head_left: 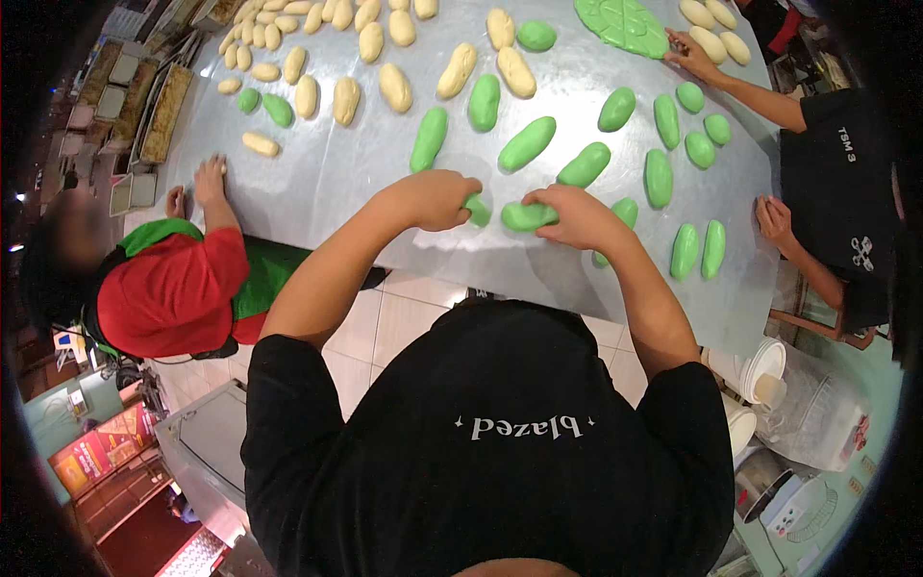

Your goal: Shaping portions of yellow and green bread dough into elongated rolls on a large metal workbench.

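My left hand (435, 200) curls its fingers round a small green dough piece (478, 211), mostly covered by the fingers. With thumb and fingers, my right hand (579, 217) grips the end of another green dough piece (522, 217) lying on the metal table (327, 197). Just beyond my hands lie longer green dough rolls, one (430, 139) past the left wrist, one (528, 143) between the hands and one (585, 164) past the right hand. Further green dough (625, 212) shows partly behind my right forearm.
Cream dough pieces (395, 88) cover the far left. A flat, scored green dough slab (623, 24) lies far right, touched by a co-worker's hand (694, 56); their other hand (774, 221) rests at the right edge. Another person's hand (212, 183) is at the left edge. White buckets (766, 370) stand lower right.
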Demonstrator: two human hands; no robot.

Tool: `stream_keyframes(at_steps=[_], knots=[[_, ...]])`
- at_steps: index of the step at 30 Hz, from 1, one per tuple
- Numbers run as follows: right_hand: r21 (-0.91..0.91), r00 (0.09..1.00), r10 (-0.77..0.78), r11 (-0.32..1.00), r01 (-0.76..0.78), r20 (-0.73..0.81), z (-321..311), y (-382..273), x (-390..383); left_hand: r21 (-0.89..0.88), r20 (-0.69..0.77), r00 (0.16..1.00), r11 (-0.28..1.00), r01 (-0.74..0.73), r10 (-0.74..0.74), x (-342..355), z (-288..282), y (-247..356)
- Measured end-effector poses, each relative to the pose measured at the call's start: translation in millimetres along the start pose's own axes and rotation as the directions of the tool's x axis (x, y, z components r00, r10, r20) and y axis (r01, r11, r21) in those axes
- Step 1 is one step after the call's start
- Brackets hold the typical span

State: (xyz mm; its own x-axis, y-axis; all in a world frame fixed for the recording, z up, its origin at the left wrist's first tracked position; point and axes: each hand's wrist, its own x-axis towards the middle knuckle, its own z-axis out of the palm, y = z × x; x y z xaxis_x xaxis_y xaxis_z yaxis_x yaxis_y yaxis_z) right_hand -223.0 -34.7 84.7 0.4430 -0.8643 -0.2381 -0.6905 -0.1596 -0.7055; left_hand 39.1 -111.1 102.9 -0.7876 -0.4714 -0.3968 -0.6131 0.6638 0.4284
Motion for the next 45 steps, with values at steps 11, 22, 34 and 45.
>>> stream_keyframes(at_steps=[11, 22, 34, 45], knots=[[-0.311, 0.479, -0.290, 0.950, 0.037, -0.829, -168, 11, 47, 0.002, -0.624, 0.781, 1.000, -0.011, 0.009, 96, -136, 42], [-0.296, 0.742, 0.232, 0.811, -0.504, -0.629, -146, 116, 107, 0.011, -0.616, 0.779, 0.988, 0.155, -0.115, 143, -22, 44], [-0.385, 0.932, 0.112, 0.888, -0.250, -0.346, -134, 103, 240, -0.497, -0.608, 0.707, 0.868, 0.017, -0.361, -4, 96, 66], [0.377, 0.786, 0.076, 0.903, 0.206, -0.613, -104, 32, 161, -0.888, -0.430, 0.589, 0.439, -0.139, -0.684, -35, 130, 57]])
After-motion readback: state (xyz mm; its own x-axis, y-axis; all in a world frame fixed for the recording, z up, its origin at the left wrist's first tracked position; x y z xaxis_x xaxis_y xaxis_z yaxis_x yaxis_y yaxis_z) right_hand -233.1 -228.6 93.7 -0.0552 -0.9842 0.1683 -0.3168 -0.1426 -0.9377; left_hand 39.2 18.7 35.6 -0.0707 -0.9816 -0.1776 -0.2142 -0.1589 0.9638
